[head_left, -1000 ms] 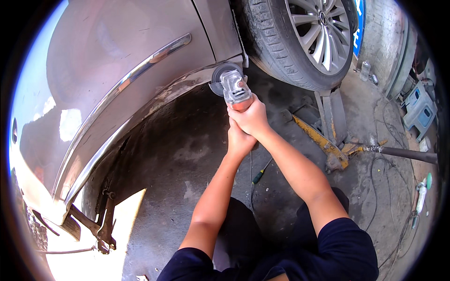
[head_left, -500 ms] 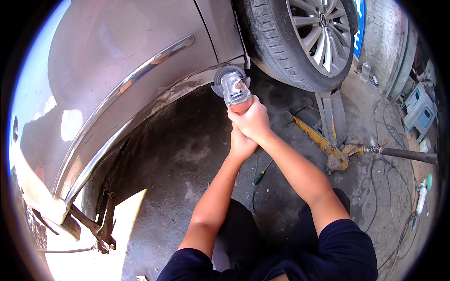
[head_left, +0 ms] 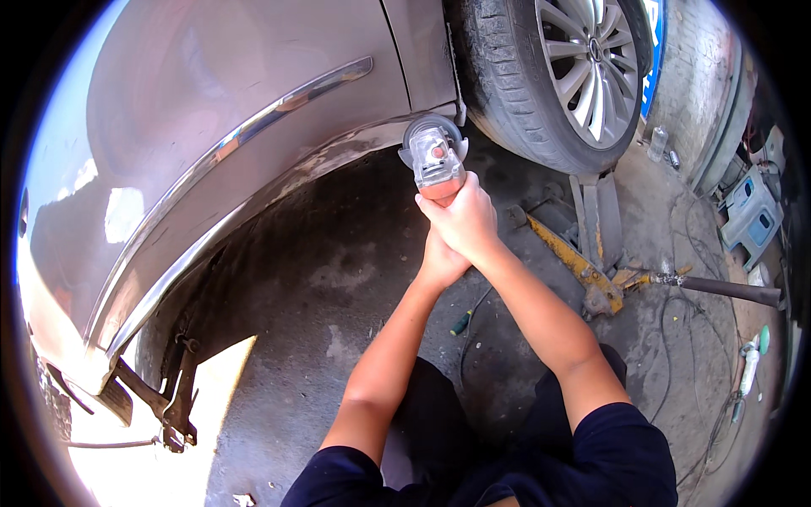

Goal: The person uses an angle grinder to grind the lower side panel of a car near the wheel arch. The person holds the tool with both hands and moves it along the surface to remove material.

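An angle grinder (head_left: 438, 165) with a red-orange body and a dark round disc is held out in front of me. Its disc is at the scuffed lower edge (head_left: 372, 139) of a car's side panel, just left of the wheel; I cannot tell whether it touches. My right hand (head_left: 470, 218) is wrapped round the grinder's body behind its head. Below and partly behind it, my left hand (head_left: 441, 260) is closed on the rear of the same tool, its fingers mostly hidden. Both arms stretch forward from my lap.
The car's wheel (head_left: 596, 76) rises at upper right. Near it are a yellow jack (head_left: 583, 266) with a dark handle (head_left: 731, 290), and a blue-grey stool (head_left: 752, 215). Cables and a green-and-white tool (head_left: 748, 367) lie at right. A metal stand (head_left: 177, 397) is at lower left.
The view has shifted slightly, so the car, wheel and grinder all appear further right. Against the panel edge, the grinder stays at nearly the same spot, with both hands on it.
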{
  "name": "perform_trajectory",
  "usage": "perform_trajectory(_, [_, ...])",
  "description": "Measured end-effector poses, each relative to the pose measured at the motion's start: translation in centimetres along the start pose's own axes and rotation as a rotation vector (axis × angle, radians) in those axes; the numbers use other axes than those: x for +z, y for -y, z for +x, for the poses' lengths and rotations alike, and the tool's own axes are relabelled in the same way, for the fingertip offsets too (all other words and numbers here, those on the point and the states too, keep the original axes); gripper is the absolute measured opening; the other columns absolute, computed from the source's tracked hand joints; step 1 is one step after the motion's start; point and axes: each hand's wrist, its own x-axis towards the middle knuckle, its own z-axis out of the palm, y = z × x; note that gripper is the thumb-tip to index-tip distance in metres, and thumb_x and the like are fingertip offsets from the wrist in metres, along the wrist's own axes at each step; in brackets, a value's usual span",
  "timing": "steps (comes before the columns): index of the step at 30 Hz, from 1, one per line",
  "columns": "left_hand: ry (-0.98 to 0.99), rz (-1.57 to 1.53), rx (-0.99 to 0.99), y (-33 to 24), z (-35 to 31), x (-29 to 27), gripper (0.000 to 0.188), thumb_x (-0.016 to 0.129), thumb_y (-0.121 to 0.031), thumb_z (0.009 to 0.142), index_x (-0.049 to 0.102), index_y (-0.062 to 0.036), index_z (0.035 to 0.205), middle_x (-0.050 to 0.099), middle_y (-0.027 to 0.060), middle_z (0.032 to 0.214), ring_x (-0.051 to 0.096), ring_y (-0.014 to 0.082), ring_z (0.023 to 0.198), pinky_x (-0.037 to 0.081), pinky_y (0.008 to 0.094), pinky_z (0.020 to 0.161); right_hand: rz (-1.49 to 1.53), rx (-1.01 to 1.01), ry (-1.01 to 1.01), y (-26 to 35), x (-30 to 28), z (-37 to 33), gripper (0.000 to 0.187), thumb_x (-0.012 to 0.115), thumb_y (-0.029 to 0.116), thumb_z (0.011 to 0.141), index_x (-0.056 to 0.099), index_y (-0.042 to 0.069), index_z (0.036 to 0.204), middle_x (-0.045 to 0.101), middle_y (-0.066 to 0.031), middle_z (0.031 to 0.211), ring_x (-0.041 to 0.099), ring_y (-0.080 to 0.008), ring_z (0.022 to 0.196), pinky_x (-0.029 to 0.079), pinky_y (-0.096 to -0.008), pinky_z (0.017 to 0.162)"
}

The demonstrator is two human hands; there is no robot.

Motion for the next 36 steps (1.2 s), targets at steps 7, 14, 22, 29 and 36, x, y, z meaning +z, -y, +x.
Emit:
perform_trajectory(7, [-0.112, -0.080, -0.008, -2.0, -0.7, 2.9, 0.092, 0.092, -0.020, 0.071, 0.041, 0.0025, 0.144, 0.058, 0.0174, 0.138, 0.059, 0.0271, 0.128, 0.046, 0.0392, 0.108, -0.030, -0.116, 0.166, -0.1, -3.0, 0.5, 0.063, 0.083, 0.043, 0.081, 0.056, -0.007, 0.108, 0.072, -0.0288, 0.103, 0.071, -0.0455, 0.099, 0.057, -0.0502, 0.086])
perform_trajectory(14, [-0.189, -0.282, -0.044, -6.7, -1.5, 4.6, 0.082, 0.089, -0.015, 0.074, 0.043, 0.0040, 0.139, 0.062, 0.0147, 0.131, 0.061, 0.0226, 0.121, 0.049, 0.0375, 0.105, -0.156, -0.123, 0.263, 2.5, -5.4, 0.4, 0.064, 0.084, 0.044, 0.083, 0.059, -0.010, 0.107, 0.072, -0.0290, 0.103, 0.072, -0.0434, 0.099, 0.057, -0.0465, 0.086])
perform_trajectory(22, [-0.168, -0.310, -0.111, -6.1, -0.9, 5.4, 0.083, 0.090, -0.014, 0.073, 0.041, 0.0076, 0.137, 0.061, 0.0172, 0.132, 0.060, 0.0226, 0.123, 0.047, 0.0376, 0.106, -0.118, -0.175, 0.210, 2.6, -6.4, 0.9, 0.061, 0.087, 0.043, 0.081, 0.063, -0.009, 0.104, 0.074, -0.0253, 0.099, 0.075, -0.0387, 0.094, 0.057, -0.0435, 0.085])
perform_trajectory(29, [-0.180, -0.330, -0.121, -6.7, -0.1, 5.5, 0.085, 0.090, -0.017, 0.073, 0.040, 0.0075, 0.137, 0.061, 0.0179, 0.131, 0.060, 0.0238, 0.124, 0.047, 0.0386, 0.107, -0.164, -0.187, 0.211, 3.0, -6.7, 1.5, 0.060, 0.086, 0.043, 0.082, 0.065, -0.007, 0.106, 0.074, -0.0237, 0.100, 0.075, -0.0357, 0.095, 0.057, -0.0429, 0.086])
perform_trajectory(36, [-0.170, -0.336, -0.111, -6.3, -0.1, 5.7, 0.083, 0.090, -0.017, 0.073, 0.042, 0.0072, 0.136, 0.061, 0.0186, 0.132, 0.061, 0.0247, 0.125, 0.047, 0.0394, 0.107, -0.176, -0.141, 0.231, 2.7, -6.9, 1.6, 0.057, 0.086, 0.040, 0.083, 0.067, -0.005, 0.114, 0.074, -0.0166, 0.107, 0.072, -0.0239, 0.097, 0.055, -0.0382, 0.089])
